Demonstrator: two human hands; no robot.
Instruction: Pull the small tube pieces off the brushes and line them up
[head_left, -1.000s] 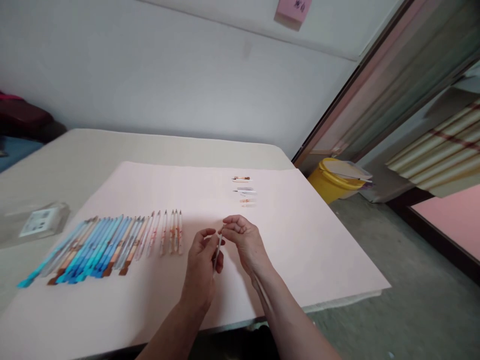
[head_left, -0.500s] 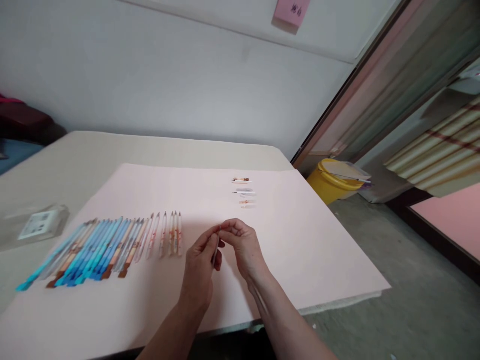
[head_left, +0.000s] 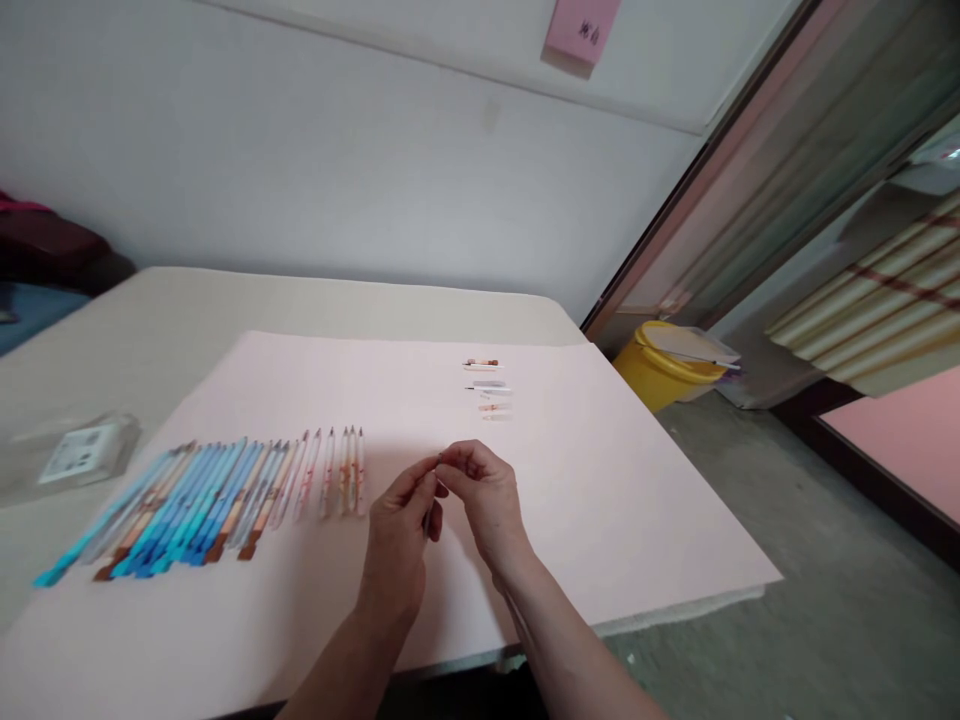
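Note:
Over the paper, my left hand [head_left: 400, 525] is closed around a slim pen [head_left: 427, 521], most of it hidden by the fingers. My right hand [head_left: 486, 500] meets it at the top, thumb and fingertips pinched together at the pen's upper end; any small part between them is too hidden to make out. To the left lies a row of pens [head_left: 199, 505], blue, brown and clear, side by side. Several clear pens with red and orange prints [head_left: 345, 475] form its right end. Beyond my hands are small groups of loose pen parts [head_left: 487, 389].
Pale pink paper [head_left: 637, 500] covers much of the cream table [head_left: 360, 300]. A clear plastic bag with a white label [head_left: 75, 453] lies at the left. A white wall [head_left: 337, 150] stands behind the table, and a yellow bucket [head_left: 652, 372] is on the floor at the right.
The fingertips of my right hand have shifted slightly at the pen's upper end. My left hand keeps its grip, and the pens on the paper lie as before.

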